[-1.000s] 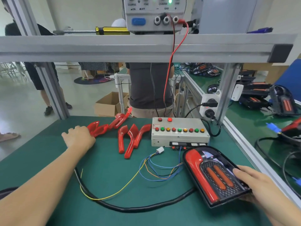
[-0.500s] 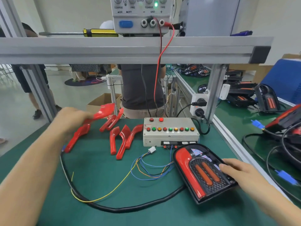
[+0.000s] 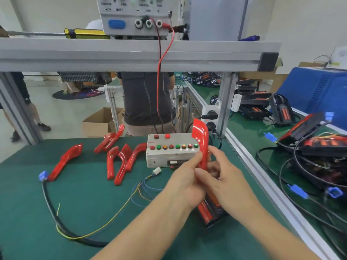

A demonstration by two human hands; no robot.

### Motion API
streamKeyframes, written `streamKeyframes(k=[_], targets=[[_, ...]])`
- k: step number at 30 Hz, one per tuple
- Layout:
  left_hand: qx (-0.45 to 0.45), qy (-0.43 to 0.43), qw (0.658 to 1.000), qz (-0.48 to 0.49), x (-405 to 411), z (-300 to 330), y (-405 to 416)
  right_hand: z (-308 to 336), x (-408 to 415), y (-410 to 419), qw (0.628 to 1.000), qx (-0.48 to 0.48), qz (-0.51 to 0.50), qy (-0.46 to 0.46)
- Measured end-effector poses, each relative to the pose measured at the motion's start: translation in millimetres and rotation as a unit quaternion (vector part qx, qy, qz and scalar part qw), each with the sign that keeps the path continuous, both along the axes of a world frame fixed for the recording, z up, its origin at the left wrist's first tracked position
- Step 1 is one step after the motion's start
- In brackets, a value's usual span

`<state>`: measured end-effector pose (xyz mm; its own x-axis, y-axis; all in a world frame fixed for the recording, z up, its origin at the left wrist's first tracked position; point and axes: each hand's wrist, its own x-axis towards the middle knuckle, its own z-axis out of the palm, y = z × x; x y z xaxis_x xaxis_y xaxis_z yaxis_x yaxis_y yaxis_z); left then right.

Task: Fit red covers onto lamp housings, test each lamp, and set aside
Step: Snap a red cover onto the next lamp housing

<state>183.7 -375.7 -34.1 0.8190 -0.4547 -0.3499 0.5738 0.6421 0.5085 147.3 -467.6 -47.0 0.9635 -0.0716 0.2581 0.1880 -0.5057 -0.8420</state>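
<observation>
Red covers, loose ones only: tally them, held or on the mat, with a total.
held cover, in left hand and right hand: 1
single covers on the mat: 4
overlapping covers, rear: seemingly 2
Total: 7

Glossy red plastic cover

Head view, forward-down, close over bench
</observation>
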Motion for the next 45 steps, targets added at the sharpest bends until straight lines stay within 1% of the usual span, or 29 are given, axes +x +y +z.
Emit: streamKeyframes(k=[2,3,4,5,6,7,8,9,10,11,12,14,17,20,22,24,26,28,32,34,37,39,41,43,44,45], targets=[[-0.008,-0.013,1.0,-0.014,0,-5,-2,-4,1,-5,1.0,-0.013,-0.015,-0.001],[0.023,-0.038,0.999,-0.019,0,-8,-2,-4,1,-8,1.0,-0.024,-0.015,0.003],[0.085,-0.079,0.993,-0.018,1,-12,-1,-4,1,-13,0.999,-0.038,-0.011,0.007],[0.172,-0.129,0.977,-0.006,4,-15,3,-3,2,-19,0.999,-0.052,-0.008,0.011],[0.27,-0.182,0.945,0.025,10,-18,9,-1,1,-28,0.997,-0.07,-0.007,0.017],[0.369,-0.227,0.899,0.07,17,-19,17,1,-1,-38,0.995,-0.094,-0.002,0.028],[0.463,-0.265,0.839,0.104,26,-22,26,3,-4,-48,0.991,-0.123,0.006,0.045],[0.547,-0.288,0.779,0.106,34,-27,36,4,-7,-58,0.985,-0.157,0.014,0.067],[0.599,-0.294,0.741,0.081,40,-32,44,5,-11,-66,0.977,-0.192,0.021,0.088],[0.62,-0.285,0.73,0.044,44,-36,48,6,-14,-73,0.968,-0.228,0.025,0.104],[0.625,-0.266,0.734,0.004,47,-40,51,7,-17,-77,0.958,-0.263,0.029,0.115],[0.614,-0.223,0.755,-0.053,51,-48,49,8,-19,-79,0.939,-0.315,0.038,0.131],[0.579,-0.173,0.792,-0.093,55,-48,45,8,-19,-78,0.923,-0.35,0.05,0.151],[0.538,-0.149,0.823,-0.104,58,-48,43,5,-17,-83,0.925,-0.338,0.064,0.163],[0.503,-0.132,0.848,-0.101,59,-49,42,2,-14,-88,0.933,-0.3,0.079,0.18],[0.451,-0.105,0.881,-0.094,59,-49,40,-1,-11,-93,0.939,-0.271,0.094,0.187],[0.393,-0.076,0.912,-0.088,60,-49,37,-6,-8,-95,0.942,-0.265,0.099,0.181],[0.351,-0.055,0.931,-0.083,59,-48,35,-9,-6,-97,0.947,-0.255,0.098,0.167],[0.301,-0.033,0.95,-0.075,58,-44,32,-12,-3,-100,0.952,-0.251,0.098,0.142],[0.289,-0.026,0.954,-0.081,59,-43,28,-11,-4,-98,0.955,-0.242,0.111,0.132],[0.314,-0.025,0.947,-0.069,62,-40,19,-12,-8,-97,0.953,-0.258,0.125,0.102],[0.347,-0.05,0.934,-0.062,64,-41,15,-15,-9,-97,0.95,-0.279,0.116,0.083],[0.356,-0.069,0.93,-0.059,65,-43,13,-17,-11,-97,0.947,-0.294,0.109,0.072],[0.352,-0.077,0.931,-0.054,65,-44,15,-19,-13,-97,0.958,-0.264,0.1,0.058],[0.347,-0.083,0.933,-0.052,65,-44,17,-21,-15,-96,0.97,-0.224,0.084,0.054],[0.344,-0.091,0.933,-0.05,65,-43,19,-23,-16,-96,0.983,-0.16,0.061,0.066]])
